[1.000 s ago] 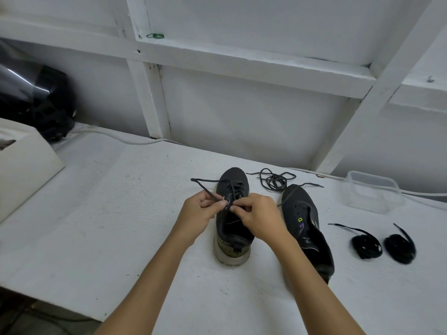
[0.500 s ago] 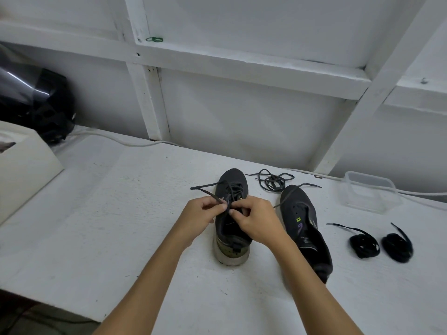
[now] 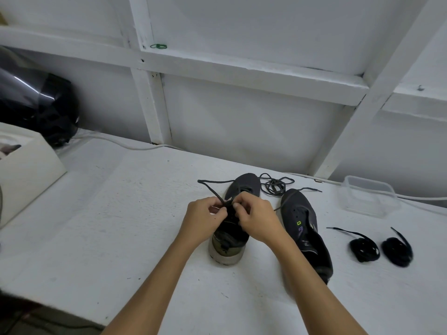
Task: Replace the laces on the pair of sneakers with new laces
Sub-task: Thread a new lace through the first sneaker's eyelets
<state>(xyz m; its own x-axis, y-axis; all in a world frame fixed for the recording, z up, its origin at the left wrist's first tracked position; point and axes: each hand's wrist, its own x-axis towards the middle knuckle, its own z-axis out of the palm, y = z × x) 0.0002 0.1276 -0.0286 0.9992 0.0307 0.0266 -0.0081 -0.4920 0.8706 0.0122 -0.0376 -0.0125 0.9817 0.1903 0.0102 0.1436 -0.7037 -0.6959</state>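
Head view, left to right. A black helmet and a white box sit at the left edge of the bench. At centre frame, the left sneaker stands upright. The left hand pinches its lace, which loops toward the upper left. The right hand has its grip closed at the eyelets, apparently on the same lace; the contact is partly hidden. Just right lies the second sneaker, eyelets apparently bare, with a loose dark lace beyond it. Two coiled black laces lie at lower right, near a clear container.

Judgement: removal is roughly half done. Fitting new laces has not begun.
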